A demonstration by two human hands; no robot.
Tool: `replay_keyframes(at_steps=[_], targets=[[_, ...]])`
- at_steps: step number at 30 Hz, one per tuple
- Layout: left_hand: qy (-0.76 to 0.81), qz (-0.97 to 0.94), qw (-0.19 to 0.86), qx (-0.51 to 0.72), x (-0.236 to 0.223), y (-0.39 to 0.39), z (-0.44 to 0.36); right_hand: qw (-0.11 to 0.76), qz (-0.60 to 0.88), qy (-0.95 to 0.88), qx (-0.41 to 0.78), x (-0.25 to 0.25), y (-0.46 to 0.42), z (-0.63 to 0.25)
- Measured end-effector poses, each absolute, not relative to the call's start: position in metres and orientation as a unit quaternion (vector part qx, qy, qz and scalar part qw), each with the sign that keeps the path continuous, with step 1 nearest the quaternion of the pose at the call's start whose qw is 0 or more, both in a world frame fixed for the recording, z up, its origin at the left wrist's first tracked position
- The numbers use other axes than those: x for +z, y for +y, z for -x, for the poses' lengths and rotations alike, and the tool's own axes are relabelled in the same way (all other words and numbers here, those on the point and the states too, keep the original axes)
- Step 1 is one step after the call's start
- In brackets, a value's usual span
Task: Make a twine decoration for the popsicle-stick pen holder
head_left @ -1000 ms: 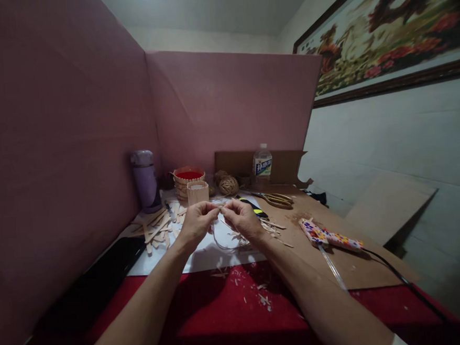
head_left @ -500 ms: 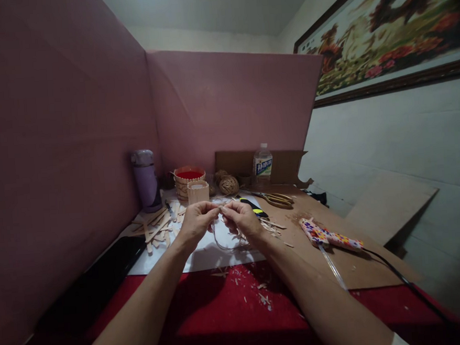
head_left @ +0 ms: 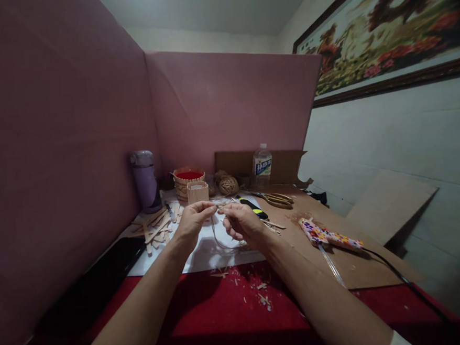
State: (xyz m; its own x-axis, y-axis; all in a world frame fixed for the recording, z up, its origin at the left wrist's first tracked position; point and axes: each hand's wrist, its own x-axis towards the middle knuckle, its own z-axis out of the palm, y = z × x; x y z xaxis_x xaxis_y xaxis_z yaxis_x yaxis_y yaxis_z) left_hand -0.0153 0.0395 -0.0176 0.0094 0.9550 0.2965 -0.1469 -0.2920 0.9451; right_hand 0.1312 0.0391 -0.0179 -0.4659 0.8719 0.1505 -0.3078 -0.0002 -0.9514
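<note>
Beige twine: hangs in a loop over white paper, in front of a pale cup, pinched between thumb and forefinger of the left hand, beside fingertips of the right hand, with grip there impossible to tell.

Head view — forward, perhaps slightly down.

Right hand changed over the last half second: its lower fingers, previously curled in, are now loosened and spread below the thumb. Left hand shifted slightly left. More of the wood slivers beside the right wrist are now covered.
</note>
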Motion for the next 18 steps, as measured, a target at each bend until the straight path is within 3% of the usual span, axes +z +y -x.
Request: replay_keyframes(at_steps=[18], targets=[[0.385, -0.564, 0.434, 0.587, -0.0099, 0.0329, 0.0118, 0.514, 0.345, -0.616, 0.487, -0.0195, 0.0445, -0.1281]])
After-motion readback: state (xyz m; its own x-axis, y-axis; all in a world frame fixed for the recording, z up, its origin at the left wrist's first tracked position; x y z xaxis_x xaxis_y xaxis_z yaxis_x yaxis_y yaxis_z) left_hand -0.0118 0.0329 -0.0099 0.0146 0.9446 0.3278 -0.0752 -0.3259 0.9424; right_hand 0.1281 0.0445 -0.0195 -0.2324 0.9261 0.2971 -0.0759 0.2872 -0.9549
